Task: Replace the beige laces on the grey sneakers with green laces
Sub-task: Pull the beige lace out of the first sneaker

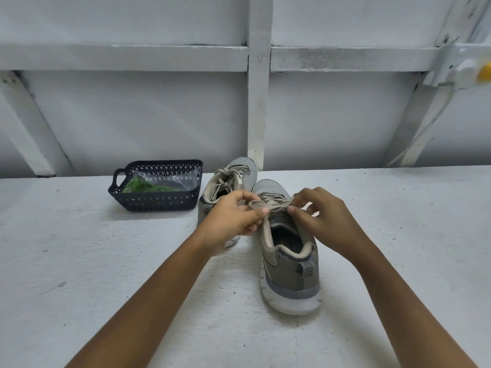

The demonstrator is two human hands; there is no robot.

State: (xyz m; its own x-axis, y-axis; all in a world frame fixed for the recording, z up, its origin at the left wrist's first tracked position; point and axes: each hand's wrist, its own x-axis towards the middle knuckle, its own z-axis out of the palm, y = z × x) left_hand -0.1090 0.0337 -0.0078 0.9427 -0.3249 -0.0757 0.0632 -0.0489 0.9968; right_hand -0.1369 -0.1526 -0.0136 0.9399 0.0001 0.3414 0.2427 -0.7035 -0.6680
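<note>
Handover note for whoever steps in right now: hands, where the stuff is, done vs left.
Left hand: pinches the beige lace at the top of the near sneaker.
Right hand: pinches the same lace from the other side.
Far sneaker: just left of the near one, fully laced in beige.
Green laces: in a clear bag inside the dark basket, left of the shoes.
Done: no lace is out yet.
Left: unlace both sneakers, thread in the green laces.

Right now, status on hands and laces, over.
Left hand, right hand pinch beige lace on near sneaker. Far sneaker laced. Green laces in basket. Nothing blocking.
</note>
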